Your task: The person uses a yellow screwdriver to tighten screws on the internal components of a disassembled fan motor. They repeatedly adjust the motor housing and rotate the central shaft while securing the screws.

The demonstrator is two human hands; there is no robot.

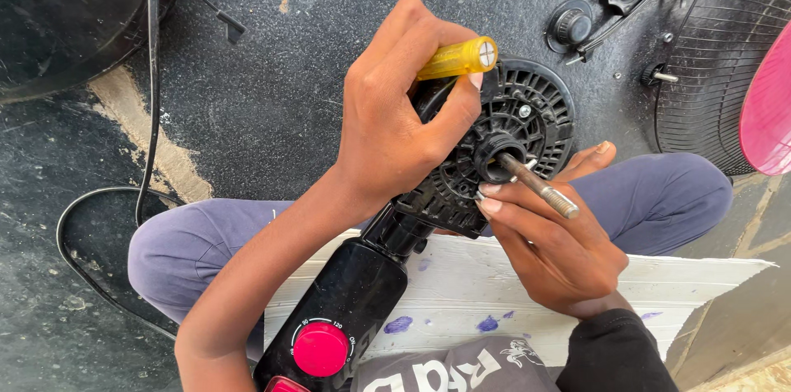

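Fingers [445, 120] of left hand [395, 124] grip yellow screwdriver [458, 58]; right hand [552, 248] steadies fan motor [515, 140].

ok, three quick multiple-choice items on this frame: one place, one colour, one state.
1. Where is the fan guard?
A. top right
B. bottom left
C. on the lap

2. What colour is the screwdriver handle?
A. blue
B. yellow
C. green

3. What is the right hand doing?
A. resting open on the floor
B. holding the knob
C. steadying the motor housing beside the shaft

Answers:
1 A, the guard lies at the top right edge.
2 B, a yellow handle sticks out of the left hand.
3 C, its fingers touch the housing by the shaft.
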